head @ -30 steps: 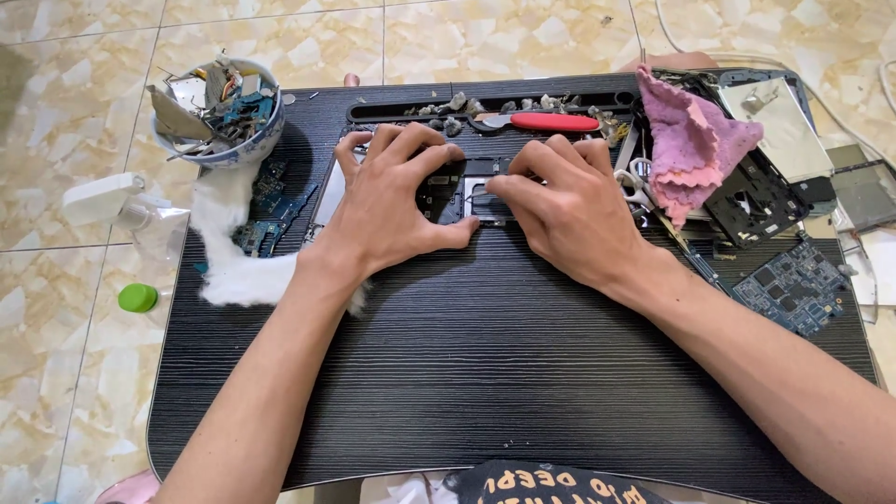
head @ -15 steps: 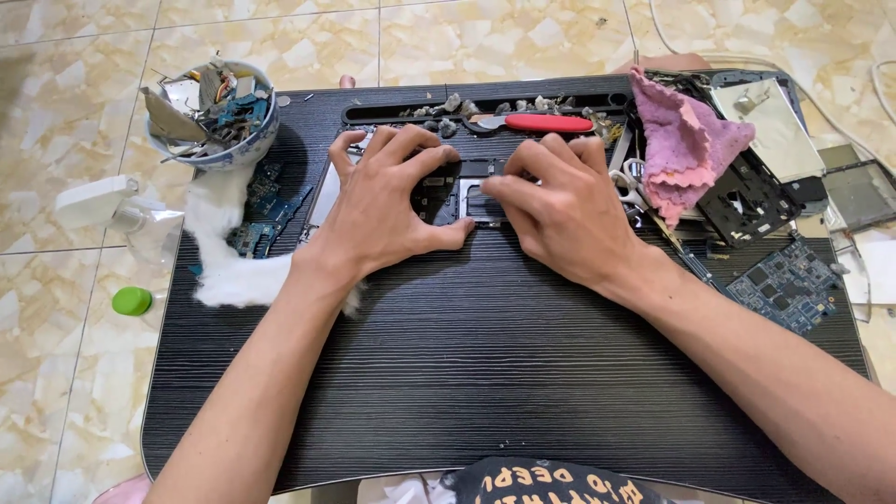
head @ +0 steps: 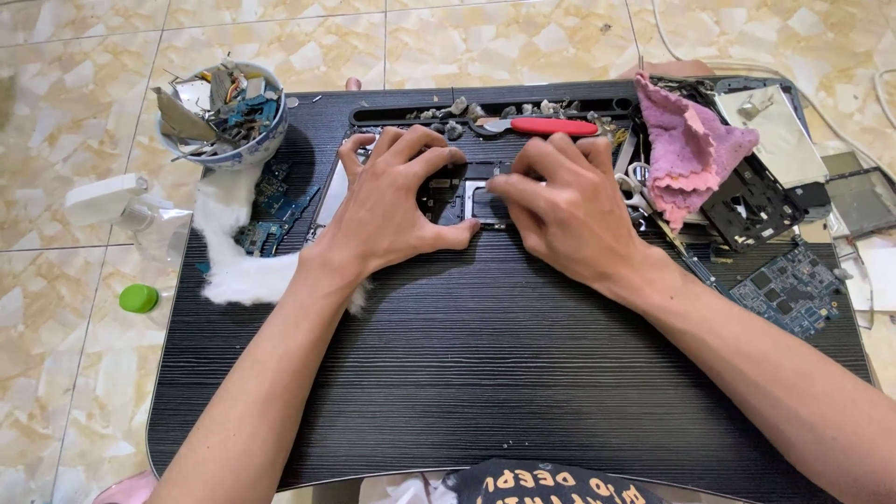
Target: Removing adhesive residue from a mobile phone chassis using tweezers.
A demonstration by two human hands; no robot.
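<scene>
I have both hands on a small dark electronic part (head: 464, 194) that lies flat on the black ribbed tabletop (head: 504, 373), toward its far edge. My left hand (head: 392, 201) is spread over the part's left end with the thumb pressed along its near edge, the fingers closed down on it; my right hand (head: 560, 210) pinches its right end, fingertips bent together on the frame. How the part is built under my fingers I cannot tell — they hide most of it. The risk, as I judge it, is a slip or a snap: uneven pressure from the two sides could bend the thin piece or send it skidding into the red-handled tool (head: 551, 126) and the loose bits just behind. A jerk to the right could also catch the pink cloth (head: 686, 154) and the black frame (head: 751, 210) near it.
</scene>
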